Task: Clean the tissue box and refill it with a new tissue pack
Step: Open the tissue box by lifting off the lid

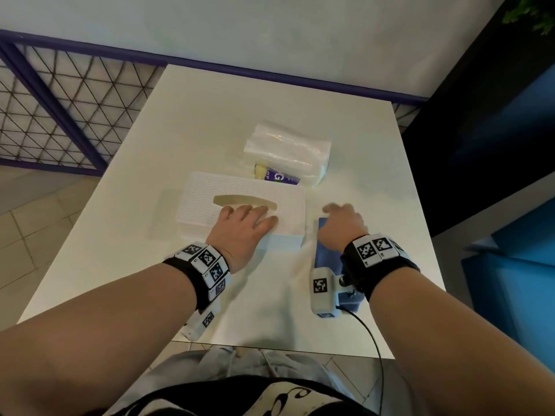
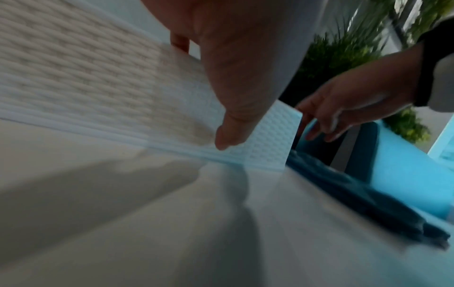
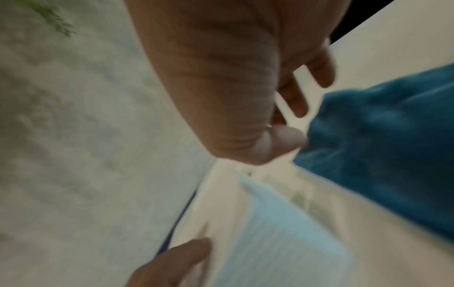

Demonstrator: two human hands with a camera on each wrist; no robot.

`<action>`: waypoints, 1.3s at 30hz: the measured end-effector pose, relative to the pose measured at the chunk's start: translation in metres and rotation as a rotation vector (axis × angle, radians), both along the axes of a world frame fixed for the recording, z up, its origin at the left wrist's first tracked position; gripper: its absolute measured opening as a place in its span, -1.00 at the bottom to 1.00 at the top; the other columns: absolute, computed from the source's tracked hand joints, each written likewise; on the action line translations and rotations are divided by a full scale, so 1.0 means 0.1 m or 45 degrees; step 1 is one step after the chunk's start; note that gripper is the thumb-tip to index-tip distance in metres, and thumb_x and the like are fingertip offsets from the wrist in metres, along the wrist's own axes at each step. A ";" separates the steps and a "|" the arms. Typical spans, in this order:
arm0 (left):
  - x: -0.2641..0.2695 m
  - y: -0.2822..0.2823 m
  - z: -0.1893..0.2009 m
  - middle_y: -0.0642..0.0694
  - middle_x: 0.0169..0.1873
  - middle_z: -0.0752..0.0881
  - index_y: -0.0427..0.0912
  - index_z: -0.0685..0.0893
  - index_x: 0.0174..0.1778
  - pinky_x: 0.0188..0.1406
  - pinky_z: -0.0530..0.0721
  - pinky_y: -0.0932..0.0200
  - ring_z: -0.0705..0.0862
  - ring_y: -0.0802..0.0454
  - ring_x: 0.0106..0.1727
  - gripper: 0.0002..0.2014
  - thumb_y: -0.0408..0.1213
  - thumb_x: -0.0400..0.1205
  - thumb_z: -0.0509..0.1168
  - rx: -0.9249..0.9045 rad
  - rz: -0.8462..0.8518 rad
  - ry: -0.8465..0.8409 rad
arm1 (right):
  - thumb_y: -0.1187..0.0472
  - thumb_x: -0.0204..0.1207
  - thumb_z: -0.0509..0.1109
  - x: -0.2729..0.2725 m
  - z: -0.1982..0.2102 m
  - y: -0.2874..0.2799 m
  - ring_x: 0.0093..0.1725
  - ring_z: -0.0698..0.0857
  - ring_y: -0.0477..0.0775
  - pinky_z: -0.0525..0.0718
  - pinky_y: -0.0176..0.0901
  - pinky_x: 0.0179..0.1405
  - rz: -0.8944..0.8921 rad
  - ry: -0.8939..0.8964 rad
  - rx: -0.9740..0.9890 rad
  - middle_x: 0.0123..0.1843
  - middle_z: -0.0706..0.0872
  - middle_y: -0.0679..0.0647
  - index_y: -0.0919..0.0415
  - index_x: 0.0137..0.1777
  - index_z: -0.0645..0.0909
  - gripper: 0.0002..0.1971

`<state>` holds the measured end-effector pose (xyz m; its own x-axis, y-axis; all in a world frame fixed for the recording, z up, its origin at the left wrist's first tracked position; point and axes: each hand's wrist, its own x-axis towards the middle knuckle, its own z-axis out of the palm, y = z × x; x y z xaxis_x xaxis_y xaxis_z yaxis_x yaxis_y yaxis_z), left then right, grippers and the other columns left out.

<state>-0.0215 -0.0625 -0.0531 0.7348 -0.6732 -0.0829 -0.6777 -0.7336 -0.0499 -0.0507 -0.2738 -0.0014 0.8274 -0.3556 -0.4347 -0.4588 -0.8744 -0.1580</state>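
Observation:
A white tissue box (image 1: pixel 210 199) with a woven-pattern lid and an oval slot lies mid-table. My left hand (image 1: pixel 252 217) rests flat on the lid just below the slot, fingers straight; its thumb (image 2: pixel 230 116) shows over the lid's near edge in the left wrist view. A new tissue pack (image 1: pixel 288 148) in clear wrap with a purple label sits just behind the box. A folded blue cloth (image 1: pixel 327 259) lies right of the box. My right hand (image 1: pixel 339 214) hovers over the cloth's far end with its fingers (image 3: pixel 319 73) spread and loose, holding nothing. The cloth (image 3: pixel 380 145) is blurred.
The white table (image 1: pixel 210 115) ends near my waist and on the right, where a blue seat (image 1: pixel 516 265) stands. A purple mesh railing (image 1: pixel 60 109) runs along the left. The table is bare left of and in front of the box.

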 end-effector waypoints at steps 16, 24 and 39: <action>0.19 0.75 0.15 -0.35 -0.21 0.80 -0.47 0.71 -0.18 0.03 0.76 -0.14 0.75 -0.16 -0.22 -0.81 -0.37 0.58 0.31 -0.927 1.083 1.307 | -0.32 -0.10 0.57 0.76 -0.03 0.95 0.65 0.02 0.43 -0.06 0.51 0.57 0.664 0.075 -0.034 0.69 -0.01 0.27 -0.46 0.52 -0.41 0.37; 0.24 0.56 0.22 -0.33 0.02 0.80 -0.43 0.65 0.08 0.10 0.76 0.05 0.79 -0.15 0.05 -0.85 -0.50 0.62 0.29 -1.775 1.211 1.412 | -0.23 -0.02 0.61 0.74 0.15 0.72 0.68 0.04 0.18 0.20 0.21 0.61 0.236 -0.016 0.567 0.70 0.05 0.05 -0.36 0.62 -0.20 0.29; 0.13 0.40 0.29 -0.41 0.02 0.76 -0.28 0.45 0.24 -0.03 0.80 -0.09 0.79 -0.27 0.02 -0.59 -0.65 0.51 0.29 -1.878 1.259 1.455 | -0.08 0.09 0.65 0.63 0.18 0.78 0.63 0.20 0.11 0.30 0.15 0.58 0.034 -0.053 0.766 0.67 0.15 -0.01 -0.29 0.64 -0.19 0.26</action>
<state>-0.0084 -0.0224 -0.0240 0.8229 -0.1595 -0.5453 0.5643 0.1190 0.8169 0.0127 -0.1958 0.0164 0.8531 -0.0365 -0.5205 -0.4211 -0.6372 -0.6455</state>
